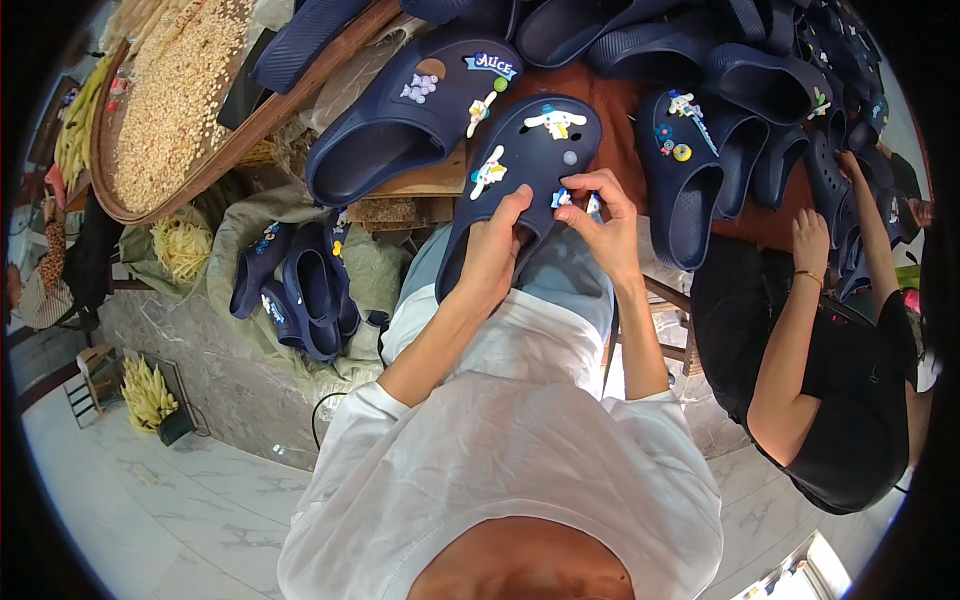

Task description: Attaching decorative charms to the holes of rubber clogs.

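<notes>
A navy blue foam clog (520, 150) lies over my lap, toe pointing away. My left hand (486, 250) grips it near the opening, thumb on top and the other fingers mostly hidden inside. White character charms with touches of colour and a small grey ball charm sit on its upper. At the clog's right side, my right hand (612, 225) is closed around small blue-and-white shoe charms (594, 206). A blue-and-white charm (562, 198) shows at its fingertips, against the clog; whether it is seated in a hole I cannot tell.
Decorated clogs flank mine, one at left (405, 110) and one at right (684, 180), among many more navy clogs. A wooden tray of pale grains (170, 120) stands far left. Below it, a sack (235, 225) holds clogs. A co-worker in black (850, 400) works at right.
</notes>
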`<state>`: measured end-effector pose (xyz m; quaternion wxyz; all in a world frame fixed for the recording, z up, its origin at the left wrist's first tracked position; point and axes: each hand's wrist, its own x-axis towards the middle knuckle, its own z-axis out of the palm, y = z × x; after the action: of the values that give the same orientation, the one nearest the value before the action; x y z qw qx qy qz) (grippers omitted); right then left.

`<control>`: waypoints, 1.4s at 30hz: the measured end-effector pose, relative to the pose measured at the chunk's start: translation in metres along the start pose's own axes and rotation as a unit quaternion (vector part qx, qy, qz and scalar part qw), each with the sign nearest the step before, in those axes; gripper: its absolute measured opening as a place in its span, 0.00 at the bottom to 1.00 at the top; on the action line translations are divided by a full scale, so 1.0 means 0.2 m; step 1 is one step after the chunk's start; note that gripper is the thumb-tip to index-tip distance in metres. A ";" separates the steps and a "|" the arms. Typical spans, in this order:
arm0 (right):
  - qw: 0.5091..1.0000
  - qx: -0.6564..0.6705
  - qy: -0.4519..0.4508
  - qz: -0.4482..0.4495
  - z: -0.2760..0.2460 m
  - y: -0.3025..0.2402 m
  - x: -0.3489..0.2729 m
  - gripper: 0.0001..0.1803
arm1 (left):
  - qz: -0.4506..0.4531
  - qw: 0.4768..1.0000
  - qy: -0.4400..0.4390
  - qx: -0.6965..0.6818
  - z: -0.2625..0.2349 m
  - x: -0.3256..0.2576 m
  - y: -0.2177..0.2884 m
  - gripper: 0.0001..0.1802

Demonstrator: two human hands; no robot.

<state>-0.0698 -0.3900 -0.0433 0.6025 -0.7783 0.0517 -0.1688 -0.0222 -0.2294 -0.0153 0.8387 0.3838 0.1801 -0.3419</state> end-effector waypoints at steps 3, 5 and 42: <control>0.993 -0.100 0.036 -0.050 0.03 -0.03 -0.01 0.13 | 0.005 1.000 0.002 -0.009 0.00 0.00 0.00 0.24; 0.986 -0.136 0.064 -0.075 0.07 -0.02 -0.01 0.11 | 0.011 1.000 0.005 -0.012 0.00 0.00 -0.01 0.24; 0.972 -0.216 0.038 -0.084 -0.08 -0.09 0.25 0.09 | -0.019 0.998 -0.062 0.019 -0.09 0.05 0.00 0.25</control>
<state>-0.0313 -0.4147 -0.0122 0.4016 -0.8846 0.0444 -0.2329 -0.0164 -0.2203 -0.0322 0.8340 0.3743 0.1287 -0.3844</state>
